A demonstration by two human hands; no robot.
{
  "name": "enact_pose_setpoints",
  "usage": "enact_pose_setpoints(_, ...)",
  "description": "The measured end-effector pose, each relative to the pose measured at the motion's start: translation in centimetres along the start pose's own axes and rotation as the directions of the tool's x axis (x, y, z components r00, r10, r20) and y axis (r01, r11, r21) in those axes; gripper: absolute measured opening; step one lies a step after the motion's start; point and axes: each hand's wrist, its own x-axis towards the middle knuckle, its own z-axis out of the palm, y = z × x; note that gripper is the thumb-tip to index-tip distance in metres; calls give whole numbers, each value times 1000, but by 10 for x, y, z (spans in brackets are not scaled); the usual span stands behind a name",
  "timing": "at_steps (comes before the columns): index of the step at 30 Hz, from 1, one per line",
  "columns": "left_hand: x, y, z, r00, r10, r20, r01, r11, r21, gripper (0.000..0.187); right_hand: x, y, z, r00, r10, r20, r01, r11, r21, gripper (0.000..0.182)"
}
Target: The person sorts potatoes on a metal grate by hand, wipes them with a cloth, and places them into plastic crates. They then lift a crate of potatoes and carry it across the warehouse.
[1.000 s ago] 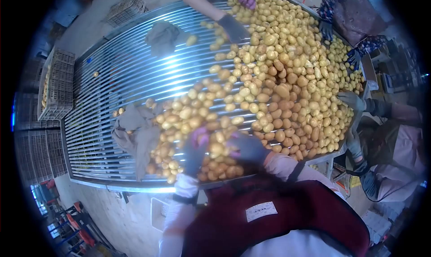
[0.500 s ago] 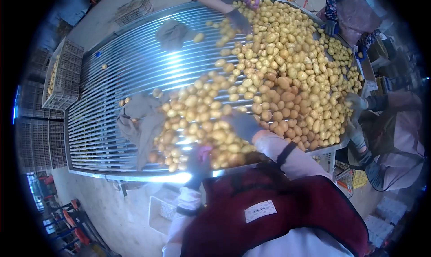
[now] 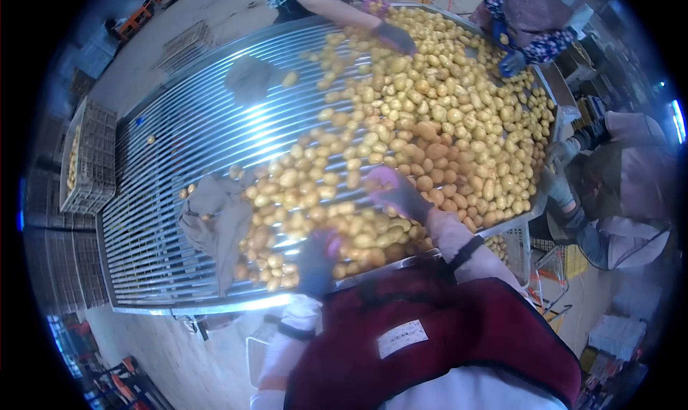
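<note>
Many yellow potatoes [image 3: 444,88] cover the right part of a slatted metal table [image 3: 165,216], with a browner patch [image 3: 437,163] near its middle. My right hand [image 3: 403,194], in a grey and pink glove, is over the potatoes, palm side partly showing and fingers apart, with nothing visible in it. My left hand [image 3: 319,261], gloved too, is blurred at the near edge beside the loose potatoes; its fingers cannot be made out. A grey cloth [image 3: 215,220] lies left of the potatoes.
Across the table a person's gloved hand [image 3: 394,37] touches potatoes. Other people's hands [image 3: 512,63] [image 3: 562,152] are at the right end. A second grey cloth [image 3: 249,79] lies on the slats. A crate [image 3: 93,159] stands at the left, and a white crate [image 3: 258,353] is below the near edge.
My right hand has turned and lifted, so its pink fingers now show. My left hand stays near the front edge. The far person's arm has moved, and the whole view has shifted.
</note>
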Motion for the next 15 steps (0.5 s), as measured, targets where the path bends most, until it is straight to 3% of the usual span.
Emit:
enact_pose_setpoints(1,10,19,-13,993,-52,-104,45,997,-65,28,-14,-14,-6,998,64,-9,-62,989,137,46)
enact_pose_setpoints(2,22,27,-17,992,77,-96,-89,989,-119,32,-31,-30,-5,997,-7,-75,17,991,135,45)
enact_pose_setpoints(5,55,23,28,962,252,107,-246,967,-66,33,-69,-44,-23,993,113,36,-117,886,449,53)
enact_pose_setpoints(6,61,18,44,930,326,169,-341,937,71,32,-77,-26,-31,990,-142,22,134,968,214,53)
enact_pose_setpoints(7,67,13,60,889,397,228,-441,876,194,31,-84,-9,-40,922,-387,6,387,921,-28,53)
enact_pose_setpoints(9,87,32,81,861,390,327,-471,854,220,29,-109,-24,-40,938,-337,-75,326,936,-134,55)
enact_pose_setpoints(10,92,41,81,886,300,353,-356,929,104,33,-121,-24,-36,931,-331,-155,318,942,-104,55)
enact_pose_setpoints(11,96,43,78,861,380,338,-427,901,73,34,-134,-25,-31,917,-323,-234,315,946,-72,56)
enact_pose_setpoints(13,99,33,74,823,481,302,-514,857,36,39,-153,-2,-36,858,-432,-277,459,888,38,57)
enact_pose_setpoints(14,101,36,70,815,484,318,-507,862,-12,38,-158,3,-35,937,-214,-276,327,814,480,58)
enact_pose_setpoints(15,104,32,67,812,478,334,-492,869,-49,38,-162,7,-27,951,-131,-279,285,717,636,55)
